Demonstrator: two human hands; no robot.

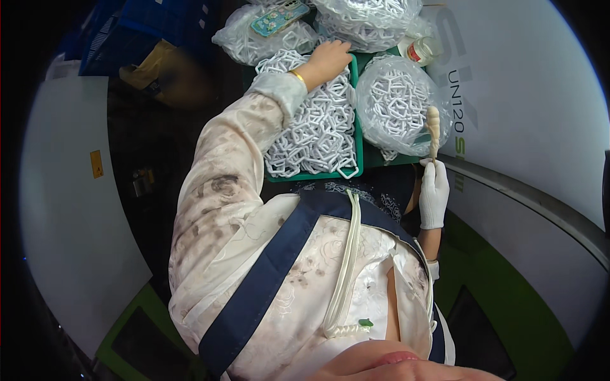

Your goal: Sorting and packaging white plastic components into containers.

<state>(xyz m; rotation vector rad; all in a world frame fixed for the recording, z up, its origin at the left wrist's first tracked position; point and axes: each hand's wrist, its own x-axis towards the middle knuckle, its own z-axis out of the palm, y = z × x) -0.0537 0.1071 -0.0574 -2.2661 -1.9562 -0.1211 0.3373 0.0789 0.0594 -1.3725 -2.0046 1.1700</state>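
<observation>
My bare left hand [326,61], with a gold bracelet at the wrist, is at the far end of a green tray [359,152]. Its fingers bend together by the far right corner; what they hold, if anything, is hidden. White bent plastic-looking pieces [311,136], like open hooks or links, fill the tray. On the right, my right hand [433,193] wears a white knit glove. It is closed around the thin lower end of an upright stick tool [433,124] with a lumpy cream-coloured wrapped top. The tool stands in front of a clear bag's right side.
A clear plastic bag [400,101] of similar white pieces sits right of the tray. Two more bags [254,47] [368,25] lie beyond; a phone in a teal case [279,18] rests on one. A glass jar [422,51] stands near the white machine panel [527,108]. Blue crates [140,32] are far left.
</observation>
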